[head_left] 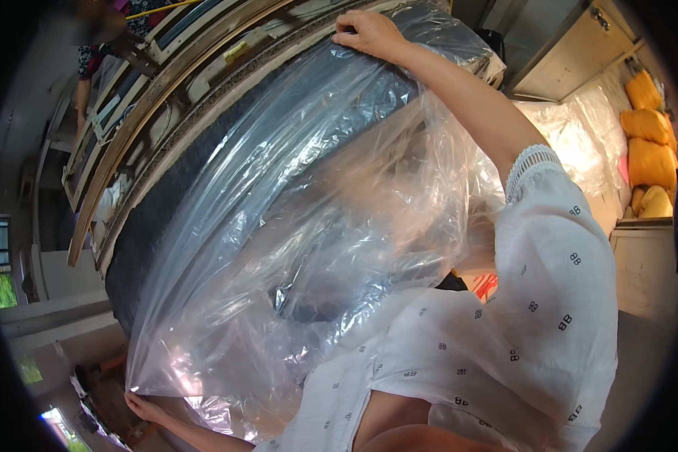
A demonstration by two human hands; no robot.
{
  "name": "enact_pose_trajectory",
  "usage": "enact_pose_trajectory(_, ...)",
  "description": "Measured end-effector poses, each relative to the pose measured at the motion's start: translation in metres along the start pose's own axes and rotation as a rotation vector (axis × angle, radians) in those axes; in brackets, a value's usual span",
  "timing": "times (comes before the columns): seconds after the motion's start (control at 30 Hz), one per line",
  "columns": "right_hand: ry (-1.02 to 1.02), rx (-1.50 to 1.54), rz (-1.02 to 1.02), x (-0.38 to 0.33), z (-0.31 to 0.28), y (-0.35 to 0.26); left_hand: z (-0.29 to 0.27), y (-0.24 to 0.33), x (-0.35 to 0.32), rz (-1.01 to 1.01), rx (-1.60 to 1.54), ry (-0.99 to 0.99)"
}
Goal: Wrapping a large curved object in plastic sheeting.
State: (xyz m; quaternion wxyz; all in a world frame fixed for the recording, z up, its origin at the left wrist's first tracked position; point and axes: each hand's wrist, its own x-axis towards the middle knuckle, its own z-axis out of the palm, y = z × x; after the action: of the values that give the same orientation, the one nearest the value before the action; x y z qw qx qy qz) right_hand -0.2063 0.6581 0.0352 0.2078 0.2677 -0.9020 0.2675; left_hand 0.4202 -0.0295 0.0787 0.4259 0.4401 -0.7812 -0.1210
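A large crumpled sheet of clear plastic (279, 188) stretches between my hands, over a dark worktop (147, 241) and down in front of my body. At the lower left, my left hand (145, 408) pinches a corner of the plastic, beyond the end of the worktop. My right hand (371, 35) is closed on the plastic's far edge at the top, its fingers curled under. Between the two hands the sheet is pulled into long diagonal folds. Through it, dark and brownish shapes show dimly; I cannot make out what they are.
Past the worktop's far edge run long curved wooden rails (158, 83). Another person's dark patterned clothing (90, 60) shows at the top left. On the right, yellow-orange bundles (650, 158) fill a shelf beside more clear plastic (580, 135). A cabinet panel (572, 53) stands at the upper right.
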Motion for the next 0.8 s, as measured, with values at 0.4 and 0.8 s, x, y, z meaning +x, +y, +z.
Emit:
enact_pose_trajectory(0.4,-0.302,0.330,0.015,0.007,0.003,0.016,-0.014,-0.061,-0.109,-0.441,-0.528,-0.321)
enact_pose_trajectory(0.8,-0.362,0.305,0.178,-0.018,-0.032,-0.017,-0.022,-0.041,-0.138,-0.566,-0.451,-0.335)
